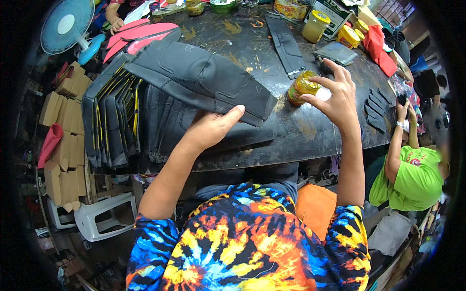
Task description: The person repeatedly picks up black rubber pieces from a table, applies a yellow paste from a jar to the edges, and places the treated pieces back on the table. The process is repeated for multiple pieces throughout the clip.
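- The left hand (208, 131) is closed on the near edge of a stitched black piece (194, 72), the thumb laid on top and the fingers hidden beneath; the piece is held at eleven o'clock of the view's centre, slanting across a table (308, 133).
- The right hand (340, 97), at two o'clock, is held with thumb and forefinger bowed apart. Nothing is clearly seen between them.
- A glass jar (297, 92) of yellowish paste is set at nine o'clock of that hand, just by the fingertips; whether it is touched cannot be told.
- A stack of black pieces (109, 121) is ranged between nine and ten o'clock, its edges streaked yellow.
- The step in hand is judged to be the readying of the held piece for paste.
- For the next move, the piece would need to be kept steady by the left thumb, and the jar approached without being tipped.
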A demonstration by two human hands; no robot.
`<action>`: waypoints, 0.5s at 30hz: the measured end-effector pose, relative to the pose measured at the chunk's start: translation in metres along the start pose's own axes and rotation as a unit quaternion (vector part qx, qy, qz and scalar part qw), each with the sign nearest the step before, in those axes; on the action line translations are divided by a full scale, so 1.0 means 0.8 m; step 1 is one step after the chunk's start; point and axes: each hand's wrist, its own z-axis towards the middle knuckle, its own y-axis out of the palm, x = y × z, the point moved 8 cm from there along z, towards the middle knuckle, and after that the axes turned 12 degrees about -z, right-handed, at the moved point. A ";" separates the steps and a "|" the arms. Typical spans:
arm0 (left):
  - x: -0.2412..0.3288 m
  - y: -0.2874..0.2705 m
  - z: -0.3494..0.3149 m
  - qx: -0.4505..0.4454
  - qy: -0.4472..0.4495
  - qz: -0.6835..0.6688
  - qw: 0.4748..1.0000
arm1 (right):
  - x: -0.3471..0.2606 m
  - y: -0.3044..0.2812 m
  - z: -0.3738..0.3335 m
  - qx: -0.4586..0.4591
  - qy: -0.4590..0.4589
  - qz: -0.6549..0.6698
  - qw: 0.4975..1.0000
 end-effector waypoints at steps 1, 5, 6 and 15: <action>-0.003 0.003 0.003 -0.003 -0.010 -0.041 0.999 | 0.002 0.007 0.002 -0.014 -0.001 -0.007 1.000; -0.015 0.012 0.012 -0.006 -0.031 -0.224 0.974 | 0.000 0.033 0.008 -0.075 -0.001 -0.028 0.997; -0.016 0.013 0.013 -0.011 -0.032 -0.281 0.959 | -0.002 0.034 0.009 -0.074 -0.008 -0.020 0.997; -0.010 0.013 0.021 -0.035 -0.050 -0.425 0.903 | 0.019 -0.011 -0.032 0.130 0.064 0.053 0.988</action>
